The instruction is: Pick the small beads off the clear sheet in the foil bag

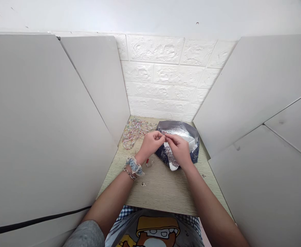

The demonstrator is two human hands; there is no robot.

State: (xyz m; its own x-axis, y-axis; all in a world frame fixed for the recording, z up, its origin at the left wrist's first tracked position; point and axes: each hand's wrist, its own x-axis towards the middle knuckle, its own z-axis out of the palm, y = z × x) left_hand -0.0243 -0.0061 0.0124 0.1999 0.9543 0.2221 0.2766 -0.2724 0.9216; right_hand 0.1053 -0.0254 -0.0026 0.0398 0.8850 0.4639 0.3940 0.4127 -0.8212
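Observation:
My left hand (152, 141) and my right hand (178, 147) meet above the near left part of an opened bag (195, 156), dark blue outside and silvery inside. Thumb and finger of each are pinched together, tip to tip. Whatever they pinch is too small to make out. Below and between them, small pinkish beads (170, 156) lie on the bag's silver lining. A heap of multicoloured bead strands (135, 132) spreads over the table to the left of the bag. Close to my left wrist lies a small ring of pale beads with a red piece (148, 162).
The narrow wooden table (160, 192) has grey panels (94, 79) on the left and more panels (232, 96) on the right. A white brick-pattern wall (163, 73) closes the back. Tiny bits (143, 184) lie near the front. A black cable (37, 219) runs at lower left.

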